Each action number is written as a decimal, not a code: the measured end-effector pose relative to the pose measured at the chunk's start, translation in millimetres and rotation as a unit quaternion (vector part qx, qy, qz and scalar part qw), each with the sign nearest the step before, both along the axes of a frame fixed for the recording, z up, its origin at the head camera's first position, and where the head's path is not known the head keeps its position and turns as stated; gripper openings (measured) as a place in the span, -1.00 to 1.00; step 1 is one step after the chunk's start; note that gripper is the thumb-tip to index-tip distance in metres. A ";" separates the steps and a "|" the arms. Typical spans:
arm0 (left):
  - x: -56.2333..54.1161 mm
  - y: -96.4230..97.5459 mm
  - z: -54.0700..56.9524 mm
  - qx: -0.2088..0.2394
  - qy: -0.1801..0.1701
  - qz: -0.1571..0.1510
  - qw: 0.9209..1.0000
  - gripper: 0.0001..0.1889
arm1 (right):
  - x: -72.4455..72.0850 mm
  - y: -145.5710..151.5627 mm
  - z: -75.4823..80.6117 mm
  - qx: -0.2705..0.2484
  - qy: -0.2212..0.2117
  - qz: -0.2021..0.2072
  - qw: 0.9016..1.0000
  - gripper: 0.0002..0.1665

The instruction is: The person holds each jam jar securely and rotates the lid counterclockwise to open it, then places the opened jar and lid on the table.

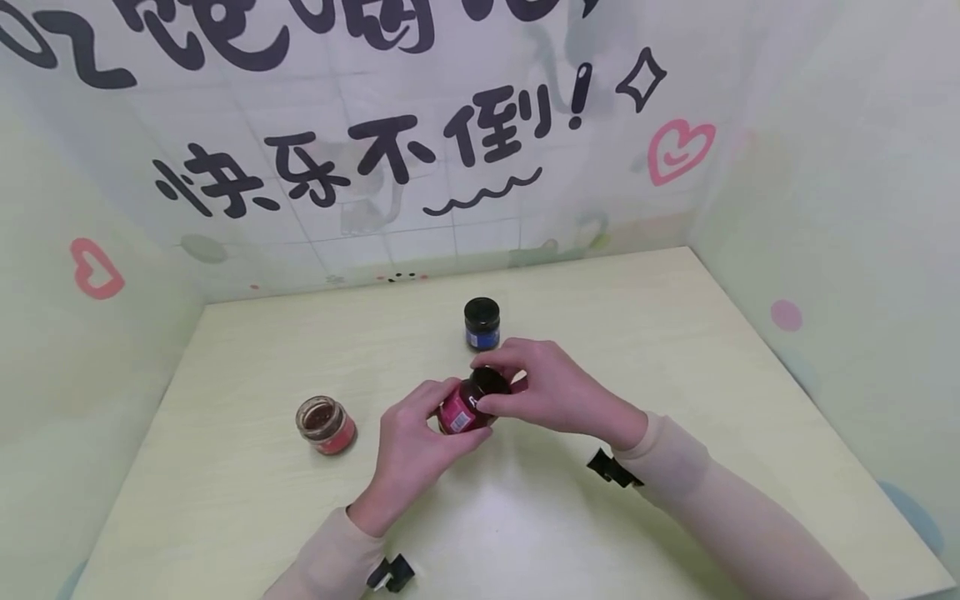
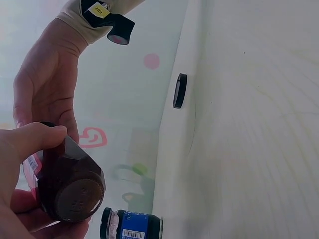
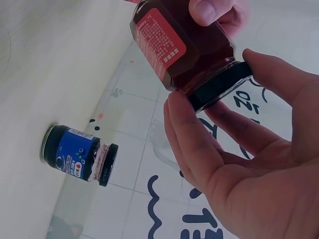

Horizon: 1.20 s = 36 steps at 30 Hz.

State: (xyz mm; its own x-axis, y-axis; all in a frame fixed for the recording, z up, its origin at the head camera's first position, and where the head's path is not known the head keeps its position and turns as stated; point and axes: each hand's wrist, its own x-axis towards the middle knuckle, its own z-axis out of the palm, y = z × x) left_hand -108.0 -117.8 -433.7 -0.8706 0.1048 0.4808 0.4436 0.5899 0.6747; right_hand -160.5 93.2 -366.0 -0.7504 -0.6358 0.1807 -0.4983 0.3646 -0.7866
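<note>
Tilted above the table is a dark red jam jar (image 1: 457, 412) with a pinkish-red label. My left hand (image 1: 415, 433) grips its body, thumb on one side and fingers on the other. At the jar's mouth sits a black lid (image 3: 219, 85), pinched at its rim by the thumb and fingers of my right hand (image 1: 555, 390). The left wrist view shows the jar's base (image 2: 79, 199) facing that camera. How tightly the lid is screwed on cannot be told. Just beyond my hands stands a lidded jar with a blue label (image 1: 482, 325), upright.
An open glass jar (image 1: 326, 425) with a red label and dark contents stands at the left of the pale table (image 1: 247, 367). A loose black lid (image 2: 180, 90) lies on the table in the left wrist view. Printed walls (image 1: 450, 217) border the back and sides.
</note>
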 end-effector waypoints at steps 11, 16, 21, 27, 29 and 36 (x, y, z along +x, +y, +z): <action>5.0 2.5 0.2 -0.016 0.018 0.009 1.000 -0.45 | 2.0 1.9 0.7 0.045 -0.014 -0.033 0.998 -0.30; 7.5 3.6 -3.5 -0.028 0.044 0.003 0.999 -0.45 | 2.9 -1.3 0.3 0.075 -0.003 -0.055 0.996 -0.36; 8.7 5.9 -5.1 -0.032 0.036 0.009 0.999 -0.43 | 2.3 -7.9 -1.2 0.090 0.000 -0.052 0.995 -0.57; 9.5 8.2 -4.7 -0.036 0.021 0.016 0.999 -0.42 | 2.0 -9.8 -2.8 0.096 0.009 -0.046 0.994 -0.69; 9.9 8.3 -5.3 -0.036 0.017 0.016 0.999 -0.44 | 1.7 -9.8 -3.2 0.096 0.010 -0.042 0.994 -0.70; 8.9 6.5 -5.9 -0.037 0.012 0.010 0.999 -0.49 | 0.0 -8.3 -3.9 0.084 0.017 -0.022 0.996 -0.68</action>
